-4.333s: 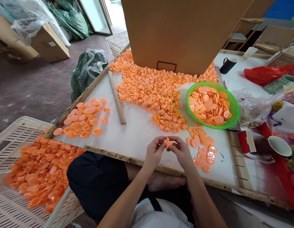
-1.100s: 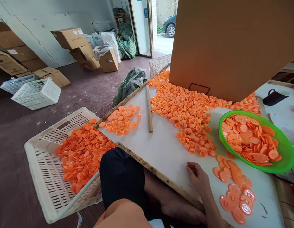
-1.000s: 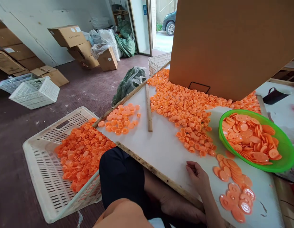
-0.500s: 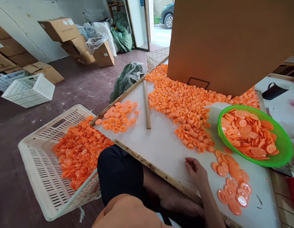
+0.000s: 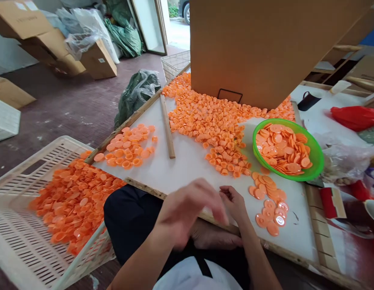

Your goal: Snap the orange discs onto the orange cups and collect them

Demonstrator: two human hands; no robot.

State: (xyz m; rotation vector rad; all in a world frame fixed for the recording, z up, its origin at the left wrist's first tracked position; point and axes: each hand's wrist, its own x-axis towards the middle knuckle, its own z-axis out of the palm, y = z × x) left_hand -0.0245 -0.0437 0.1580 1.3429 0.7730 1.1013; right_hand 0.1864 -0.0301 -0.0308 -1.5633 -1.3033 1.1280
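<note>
My left hand (image 5: 190,209) hangs in front of my lap, smeared by motion, its fingers stretched out and apart with nothing in them. My right hand (image 5: 233,201) rests on the front edge of the white board (image 5: 187,165), fingers curled; I cannot see anything in them. To its right lies a small row of flat orange discs (image 5: 267,201). A green bowl (image 5: 314,159) of more discs stands beyond. A big heap of orange caps (image 5: 211,121) spreads at the back.
A white slatted crate (image 5: 20,237) of orange caps sits at my left knee. A smaller group of caps (image 5: 126,147) and a wooden stick (image 5: 167,125) lie on the board's left. A tall cardboard box (image 5: 259,44) stands behind. Bags and cups crowd the right.
My left hand has come into view from the left and now hovers beside the right hand. The view has swung rightward and down. My right hand has stayed at the board's edge.
</note>
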